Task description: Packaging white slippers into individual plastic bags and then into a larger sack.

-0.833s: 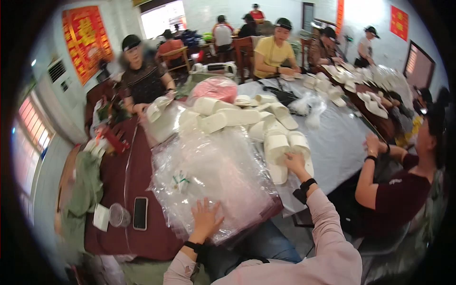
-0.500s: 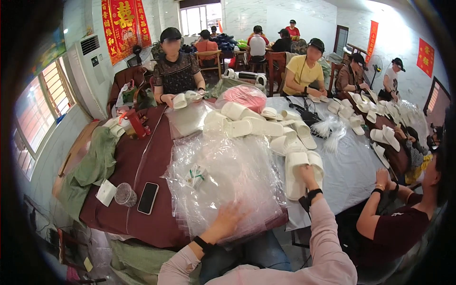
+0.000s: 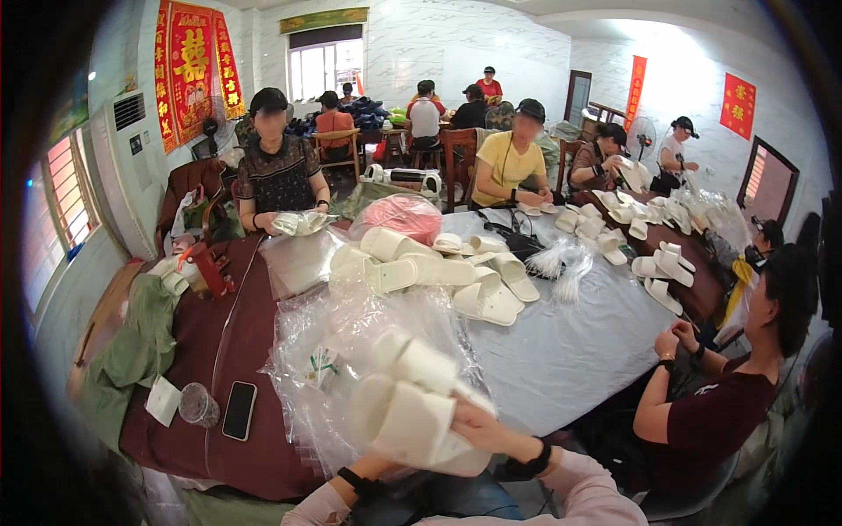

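Observation:
A pair of cream-white slide slippers (image 3: 405, 419), one overlapping the other and blurred by motion, is held up close to my body above the near table edge. My right hand (image 3: 484, 430) grips them from the right side, thumb across a strap. At their lower left is my left hand (image 3: 377, 465), its fingers hidden behind the slippers, so I cannot see whether it grips them. Under and beyond the slippers lies a stack of clear plastic bags (image 3: 294, 386). A heap of similar slippers (image 3: 430, 270) rests just past the bags.
A phone (image 3: 239, 410), a plastic cup (image 3: 199, 406) and a white card (image 3: 163, 401) lie at left. A pink bundle (image 3: 402, 219), a black strap (image 3: 513, 238) and clear strands (image 3: 561, 263) lie farther back. A co-worker (image 3: 728, 394) sits close on my right; others work across the table.
My right hand has brought the pair of slippers from the right side of the table to in front of me. My left hand has drawn back from the bags toward them. The view has shifted right.

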Tool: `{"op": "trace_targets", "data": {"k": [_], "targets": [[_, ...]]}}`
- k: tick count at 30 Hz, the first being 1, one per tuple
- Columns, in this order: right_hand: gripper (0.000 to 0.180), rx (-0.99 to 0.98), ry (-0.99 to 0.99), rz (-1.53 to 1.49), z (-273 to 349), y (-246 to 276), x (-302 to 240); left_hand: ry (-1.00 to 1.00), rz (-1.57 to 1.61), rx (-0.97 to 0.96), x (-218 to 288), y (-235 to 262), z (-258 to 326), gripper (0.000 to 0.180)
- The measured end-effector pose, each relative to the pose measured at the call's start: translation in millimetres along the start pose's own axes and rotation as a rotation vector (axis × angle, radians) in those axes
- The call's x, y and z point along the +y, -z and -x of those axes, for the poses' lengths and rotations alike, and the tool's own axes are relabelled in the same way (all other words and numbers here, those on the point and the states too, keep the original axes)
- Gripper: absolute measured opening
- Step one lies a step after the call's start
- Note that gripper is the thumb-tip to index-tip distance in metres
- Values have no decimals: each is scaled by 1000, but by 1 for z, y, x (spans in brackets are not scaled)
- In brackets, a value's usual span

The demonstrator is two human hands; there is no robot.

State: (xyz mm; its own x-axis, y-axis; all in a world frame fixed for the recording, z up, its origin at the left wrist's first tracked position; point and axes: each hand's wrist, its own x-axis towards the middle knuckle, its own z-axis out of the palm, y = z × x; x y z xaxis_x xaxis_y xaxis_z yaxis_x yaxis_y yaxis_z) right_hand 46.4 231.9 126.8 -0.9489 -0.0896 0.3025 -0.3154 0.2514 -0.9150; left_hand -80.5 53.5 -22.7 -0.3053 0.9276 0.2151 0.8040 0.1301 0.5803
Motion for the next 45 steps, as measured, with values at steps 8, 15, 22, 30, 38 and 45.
{"op": "trace_targets", "data": {"k": [8,15,22,30,38,45], "targets": [[22,216,-200,465,-28,-44,44,-63,-330,46,-4,48,5,48],[23,448,-270,834,-19,-65,107,461,-735,369,-64,108,0,53],[35,329,-369,784,-19,-67,122,784,-667,343,-90,145,-25,60],[35,402,-322,843,-21,-74,126,833,-418,521,-117,167,-57,55],[33,416,-318,785,-19,-78,126,860,-419,419,-149,150,-54,57],[31,354,-294,814,-18,-78,130,588,-640,393,-115,133,-30,48]]}}
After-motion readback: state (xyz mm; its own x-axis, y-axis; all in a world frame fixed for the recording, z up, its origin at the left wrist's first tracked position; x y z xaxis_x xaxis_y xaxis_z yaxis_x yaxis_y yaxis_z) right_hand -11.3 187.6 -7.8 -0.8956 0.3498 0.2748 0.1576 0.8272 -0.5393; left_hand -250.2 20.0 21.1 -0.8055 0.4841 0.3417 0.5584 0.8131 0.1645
